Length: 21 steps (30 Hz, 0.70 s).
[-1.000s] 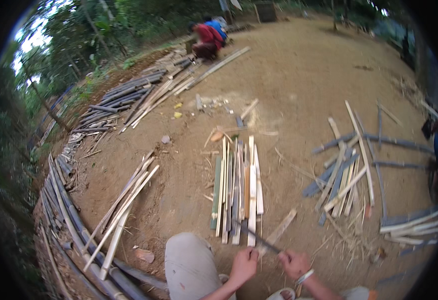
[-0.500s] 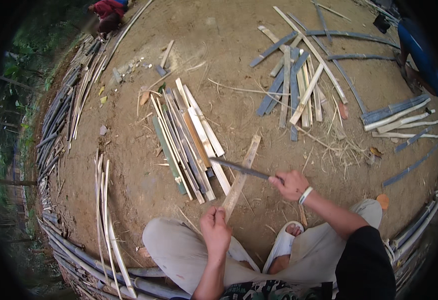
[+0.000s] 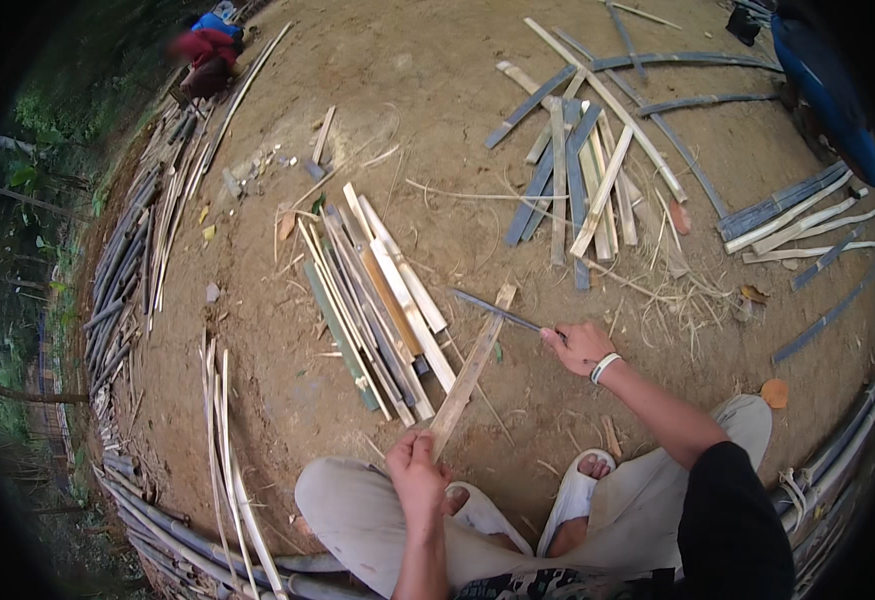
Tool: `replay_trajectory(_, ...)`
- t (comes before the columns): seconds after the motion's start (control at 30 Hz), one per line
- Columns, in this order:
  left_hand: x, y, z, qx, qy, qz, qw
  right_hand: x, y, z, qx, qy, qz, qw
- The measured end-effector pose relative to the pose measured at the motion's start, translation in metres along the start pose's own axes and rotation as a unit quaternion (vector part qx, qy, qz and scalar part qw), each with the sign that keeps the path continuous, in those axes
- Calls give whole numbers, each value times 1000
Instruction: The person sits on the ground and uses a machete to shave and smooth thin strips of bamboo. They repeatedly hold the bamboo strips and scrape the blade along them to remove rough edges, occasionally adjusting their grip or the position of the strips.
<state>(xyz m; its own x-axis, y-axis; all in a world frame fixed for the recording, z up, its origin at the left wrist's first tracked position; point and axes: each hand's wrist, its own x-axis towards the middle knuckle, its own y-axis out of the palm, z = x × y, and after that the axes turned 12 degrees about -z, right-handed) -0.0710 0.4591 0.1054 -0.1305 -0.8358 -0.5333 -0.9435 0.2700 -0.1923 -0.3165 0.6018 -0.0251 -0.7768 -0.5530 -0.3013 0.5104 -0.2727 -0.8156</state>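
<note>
My left hand (image 3: 417,474) is closed round the near end of a flat bamboo strip (image 3: 466,388), which slants away to the upper right. In my right hand (image 3: 584,351) is a long dark-bladed knife (image 3: 504,312); its handle is mostly hidden by the fingers. The blade crosses the strip near its far end and points to the upper left. Whether it touches the strip I cannot tell. Just left of the strip lies a bundle of split bamboo pieces (image 3: 390,296), pale, brown and green, on the dirt ground.
A crossed heap of bamboo slats (image 3: 576,170) lies at the far right, with curled shavings (image 3: 680,298) beside it. Long dark poles (image 3: 123,275) line the left edge. Thin pale strips (image 3: 230,480) lie near left. One person (image 3: 210,58) is far left, another (image 3: 826,95) far right.
The knife and my right hand have moved toward the strip's far end, slightly up and right. My left hand and the strip's near end have shifted a little left and down.
</note>
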Motion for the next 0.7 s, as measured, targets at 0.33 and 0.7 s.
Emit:
replay_trajectory(0.33, 56, -44, 14, -234, -261, 95, 932, -24, 10, -8, 77, 90, -67, 991)
replay_trajectory(0.7, -1, -17, 13, -363, -430, 98, 821, -166, -62, 102, 110, -234, 5, 966)
